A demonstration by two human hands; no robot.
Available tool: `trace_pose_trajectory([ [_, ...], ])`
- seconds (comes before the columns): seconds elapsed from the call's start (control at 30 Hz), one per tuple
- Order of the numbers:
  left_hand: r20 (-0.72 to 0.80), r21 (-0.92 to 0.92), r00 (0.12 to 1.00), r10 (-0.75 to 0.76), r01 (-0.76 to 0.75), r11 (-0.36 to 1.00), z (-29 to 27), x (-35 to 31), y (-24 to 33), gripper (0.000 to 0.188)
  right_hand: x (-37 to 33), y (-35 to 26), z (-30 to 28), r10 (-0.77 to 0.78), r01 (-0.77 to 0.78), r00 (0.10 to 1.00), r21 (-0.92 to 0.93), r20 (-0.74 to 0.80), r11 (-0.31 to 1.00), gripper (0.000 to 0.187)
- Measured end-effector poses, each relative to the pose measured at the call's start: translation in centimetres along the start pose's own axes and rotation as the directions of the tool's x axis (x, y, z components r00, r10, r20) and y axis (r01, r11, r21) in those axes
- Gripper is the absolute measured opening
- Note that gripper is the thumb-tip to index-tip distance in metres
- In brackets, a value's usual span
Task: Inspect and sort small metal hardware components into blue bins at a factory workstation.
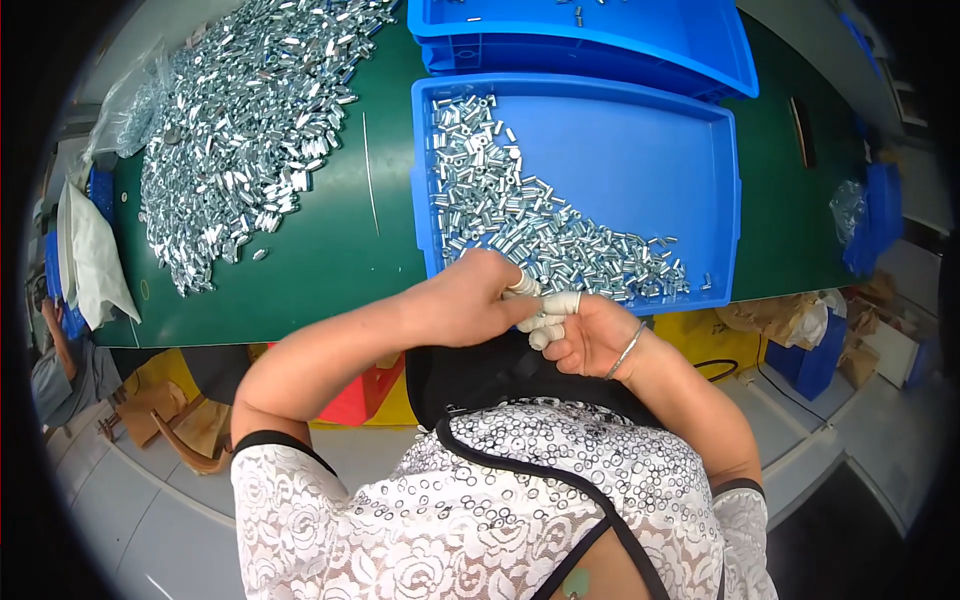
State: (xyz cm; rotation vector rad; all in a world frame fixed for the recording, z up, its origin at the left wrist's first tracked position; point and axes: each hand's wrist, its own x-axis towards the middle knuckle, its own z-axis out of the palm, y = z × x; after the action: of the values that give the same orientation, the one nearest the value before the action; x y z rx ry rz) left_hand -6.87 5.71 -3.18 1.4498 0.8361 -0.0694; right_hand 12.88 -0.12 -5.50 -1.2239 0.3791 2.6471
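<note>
My left hand [472, 296] and my right hand [600, 338] meet just in front of a shallow blue tray [640, 150]. White wraps cover several fingertips. Both hands are closed, their fingers bent together and touching; whatever they pinch is hidden between them. Small silvery metal sleeves [520, 225] lie loose in the tray, spread along its left side and near edge. To the left, a large heap of shiny metal pieces [250, 110] covers part of the green table [385, 200].
A second blue tray [590, 50] stands behind the first. A thin pale strip [370, 175] lies between heap and tray. Clear plastic bags [135, 105] sit at far left, a dark flat object [802, 132] at right. Another person [70, 375] is at the left edge.
</note>
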Motion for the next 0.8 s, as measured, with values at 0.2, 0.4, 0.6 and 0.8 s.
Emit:
trace_pose_trajectory([
  [0.2,0.186,-0.406,0.943,-0.277,0.331,0.852,-1.2,2.0,-1.7,0.025,1.2,0.0,0.5,-0.001,0.001,1.000,0.031,-0.011,1.000,0.023],
  [0.4,0.202,-0.546,0.905,-0.374,0.421,0.724,-1.7,3.0,-1.6,0.030,1.3,-1.1,0.5,-0.009,-0.004,0.996,0.154,0.083,0.988,0.023],
  [0.6,0.194,-0.583,0.889,-0.414,0.444,0.680,-2.4,3.4,-1.0,0.029,1.1,-2.0,1.3,-0.051,0.042,0.997,0.148,0.055,0.988,0.023],
  [0.8,0.236,-0.648,0.922,-0.308,0.386,0.657,-2.8,4.7,-1.2,0.029,-0.4,-2.5,2.8,-0.269,0.235,0.947,-0.196,-0.172,0.952,0.031],
])
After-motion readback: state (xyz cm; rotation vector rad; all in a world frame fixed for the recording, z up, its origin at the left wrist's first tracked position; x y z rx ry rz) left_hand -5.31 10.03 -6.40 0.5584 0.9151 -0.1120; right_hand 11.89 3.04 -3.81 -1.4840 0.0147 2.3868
